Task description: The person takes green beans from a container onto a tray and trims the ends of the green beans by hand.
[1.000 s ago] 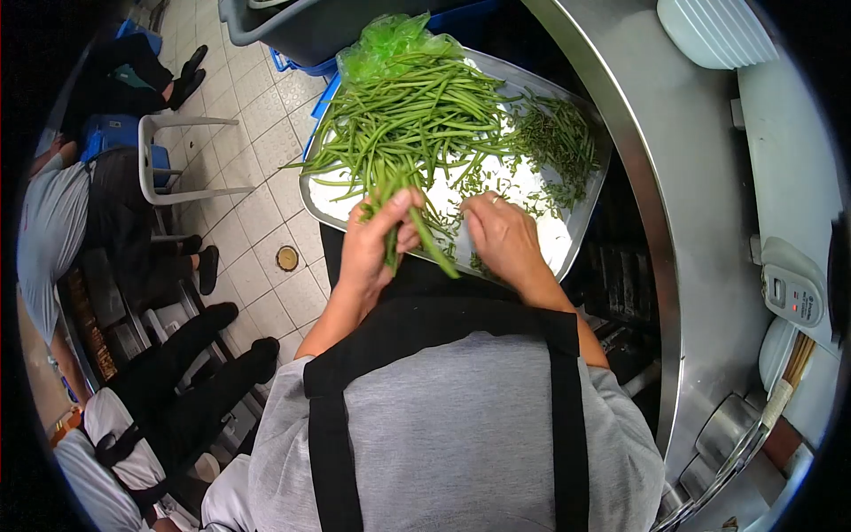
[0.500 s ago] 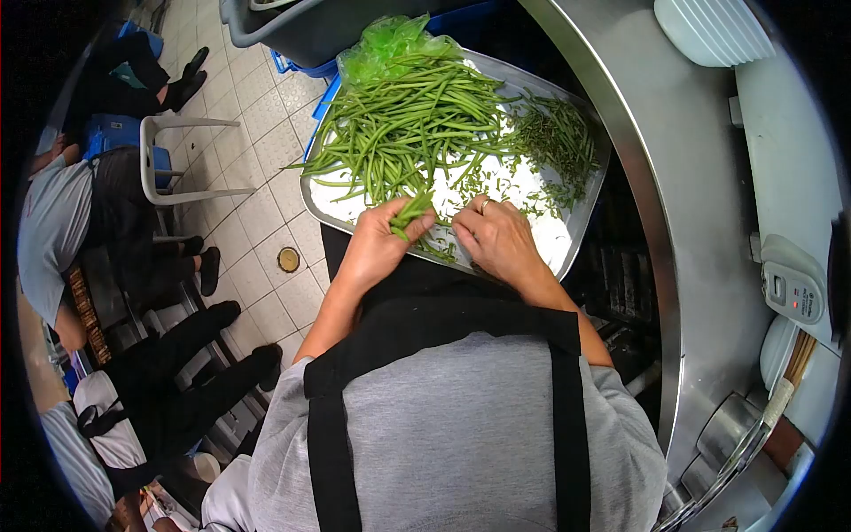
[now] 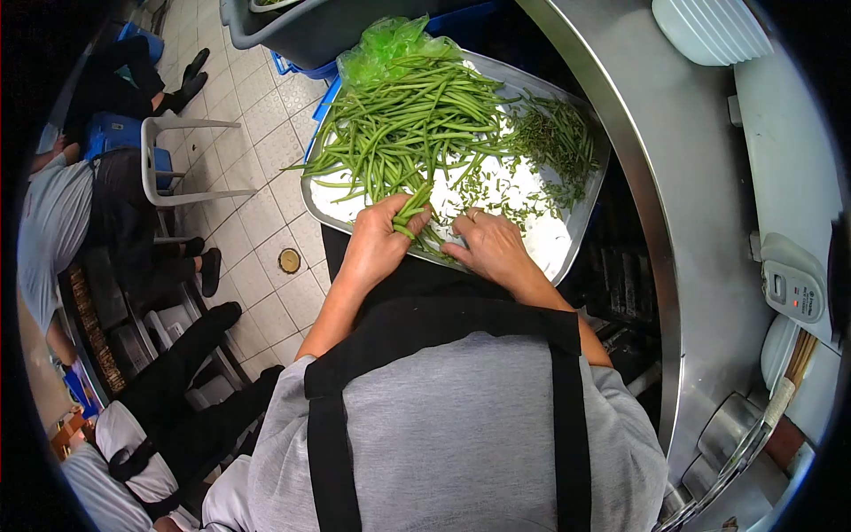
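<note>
Only a narrow gap parts the left hand [image 3: 383, 232] from the right hand [image 3: 492, 241], and the held beans [image 3: 412, 211] jut into it. Ahead of the left hand, the bean pile [image 3: 417, 115] bars a low path, backed by the green bag [image 3: 386, 51]. Ahead of the right hand, scattered clippings offer little height; the darker heap [image 3: 563, 137] beyond rises more. Right of that hand runs bare tray [image 3: 547, 235] up to its raised rim. The apron [image 3: 425, 288] closes the near side. Leftward, tiled floor [image 3: 292, 306] leaves room towards the white chair [image 3: 149, 164].
</note>
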The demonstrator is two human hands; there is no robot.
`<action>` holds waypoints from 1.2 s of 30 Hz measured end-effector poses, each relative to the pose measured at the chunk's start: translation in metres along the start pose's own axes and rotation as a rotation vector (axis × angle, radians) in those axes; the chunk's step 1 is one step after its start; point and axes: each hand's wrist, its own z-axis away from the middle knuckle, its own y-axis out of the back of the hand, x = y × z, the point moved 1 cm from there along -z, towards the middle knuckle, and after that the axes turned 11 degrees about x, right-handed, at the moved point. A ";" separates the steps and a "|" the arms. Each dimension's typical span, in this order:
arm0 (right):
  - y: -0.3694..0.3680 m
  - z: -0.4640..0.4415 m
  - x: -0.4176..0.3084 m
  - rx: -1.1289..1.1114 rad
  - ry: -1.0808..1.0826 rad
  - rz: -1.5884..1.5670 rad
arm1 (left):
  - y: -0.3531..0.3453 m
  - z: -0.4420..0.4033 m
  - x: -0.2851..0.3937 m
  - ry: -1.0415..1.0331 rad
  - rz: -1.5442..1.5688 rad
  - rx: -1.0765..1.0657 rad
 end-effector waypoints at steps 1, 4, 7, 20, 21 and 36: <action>0.000 -0.001 -0.001 -0.016 -0.002 0.005 | -0.001 0.000 0.000 -0.004 0.001 -0.001; 0.002 0.000 -0.006 -0.013 -0.016 -0.060 | -0.003 0.000 0.001 -0.042 0.025 0.021; 0.000 0.002 -0.008 0.001 0.028 -0.030 | 0.000 -0.001 0.003 0.048 -0.006 -0.013; 0.039 -0.004 -0.011 0.247 0.005 -0.119 | -0.012 0.005 -0.002 -0.141 -0.055 -0.163; 0.043 -0.003 -0.014 0.238 0.007 -0.129 | -0.014 0.006 -0.001 -0.155 -0.092 -0.181; 0.051 -0.001 -0.021 0.199 0.037 -0.338 | -0.017 0.006 0.001 -0.166 -0.112 -0.192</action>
